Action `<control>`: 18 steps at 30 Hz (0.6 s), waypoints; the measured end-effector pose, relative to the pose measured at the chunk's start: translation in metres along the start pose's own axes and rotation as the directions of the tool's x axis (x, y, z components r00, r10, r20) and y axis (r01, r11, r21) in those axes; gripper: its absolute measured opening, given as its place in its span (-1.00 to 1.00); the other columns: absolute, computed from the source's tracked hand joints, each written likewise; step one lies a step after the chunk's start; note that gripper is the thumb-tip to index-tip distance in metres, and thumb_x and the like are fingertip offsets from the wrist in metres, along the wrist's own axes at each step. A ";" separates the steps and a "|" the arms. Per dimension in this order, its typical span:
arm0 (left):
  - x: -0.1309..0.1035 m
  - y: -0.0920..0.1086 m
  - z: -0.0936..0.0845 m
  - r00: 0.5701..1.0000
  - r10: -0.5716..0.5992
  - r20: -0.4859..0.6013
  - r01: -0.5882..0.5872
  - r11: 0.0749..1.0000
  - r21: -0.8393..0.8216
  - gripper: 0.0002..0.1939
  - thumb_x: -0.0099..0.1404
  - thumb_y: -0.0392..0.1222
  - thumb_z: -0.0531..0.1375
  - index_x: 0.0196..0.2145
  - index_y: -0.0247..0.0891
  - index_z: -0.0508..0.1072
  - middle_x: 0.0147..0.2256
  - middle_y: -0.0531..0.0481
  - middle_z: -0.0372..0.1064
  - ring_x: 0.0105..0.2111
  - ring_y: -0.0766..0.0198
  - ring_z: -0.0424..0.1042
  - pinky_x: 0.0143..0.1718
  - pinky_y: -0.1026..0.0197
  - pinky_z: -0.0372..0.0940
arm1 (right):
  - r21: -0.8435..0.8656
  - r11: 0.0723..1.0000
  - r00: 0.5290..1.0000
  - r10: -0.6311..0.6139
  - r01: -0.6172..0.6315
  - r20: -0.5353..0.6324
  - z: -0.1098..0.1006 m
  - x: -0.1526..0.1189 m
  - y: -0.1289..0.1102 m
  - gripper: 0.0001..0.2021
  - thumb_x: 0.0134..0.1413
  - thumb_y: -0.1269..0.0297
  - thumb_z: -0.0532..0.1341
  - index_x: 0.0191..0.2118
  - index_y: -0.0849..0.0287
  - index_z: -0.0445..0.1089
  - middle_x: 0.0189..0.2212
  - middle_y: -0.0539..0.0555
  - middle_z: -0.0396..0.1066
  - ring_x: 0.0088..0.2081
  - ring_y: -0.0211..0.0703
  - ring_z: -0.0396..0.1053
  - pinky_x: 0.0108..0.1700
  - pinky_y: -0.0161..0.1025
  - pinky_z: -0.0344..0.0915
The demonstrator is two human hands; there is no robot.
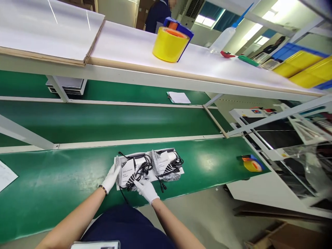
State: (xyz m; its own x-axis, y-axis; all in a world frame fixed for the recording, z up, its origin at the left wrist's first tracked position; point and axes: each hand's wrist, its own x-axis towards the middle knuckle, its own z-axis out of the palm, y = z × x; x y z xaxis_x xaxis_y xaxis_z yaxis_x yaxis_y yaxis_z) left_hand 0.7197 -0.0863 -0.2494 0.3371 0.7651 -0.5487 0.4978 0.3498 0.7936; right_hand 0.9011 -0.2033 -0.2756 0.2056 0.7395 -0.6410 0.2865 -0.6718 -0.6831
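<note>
Both hands wear white gloves and work at the near edge of the green surface (64,183). The left hand (111,178) lies against the left edge of a bagged kit (131,171), a clear packet holding a black cable and a black-and-white instruction leaflet; its fingers are spread flat along the packet's side, gripping nothing fully. The right hand (146,189) sits at the packet's near edge, fingers curled onto the plastic and the loose cable there; whether they pinch it cannot be told. A second bagged kit (167,164) of the same kind lies just beside the first, to its right, touching or overlapping it.

Further right on the same surface stands a small yellow tape roll in a blue dispenser (251,164), well apart from the hands. On the white upper shelf (124,48) stands a large yellow tape roll (169,43), with a clear squeeze bottle (223,39) near it. A paper sheet (178,97) lies on the far green belt.
</note>
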 end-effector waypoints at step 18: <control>-0.047 0.046 -0.020 0.859 0.482 -0.172 -0.391 0.835 0.388 -0.54 0.37 -0.06 -0.12 0.04 -0.17 0.44 0.14 0.03 0.27 0.15 0.19 0.22 0.27 0.10 0.03 | -0.496 0.861 0.955 -0.234 0.116 -0.184 -0.072 -0.009 0.009 -0.70 0.20 0.17 0.05 -0.20 0.13 0.51 -0.19 0.12 0.46 -0.17 -0.15 0.38 -0.09 -0.32 0.20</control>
State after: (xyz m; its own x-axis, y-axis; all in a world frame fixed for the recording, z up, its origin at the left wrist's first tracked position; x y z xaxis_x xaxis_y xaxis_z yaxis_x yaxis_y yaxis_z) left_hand 0.7112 -0.0954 -0.1816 0.3919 0.9190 -0.0436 0.5941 -0.2166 0.7747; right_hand 0.9688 -0.2133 -0.2508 0.3015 0.8712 -0.3875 0.7343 -0.4714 -0.4884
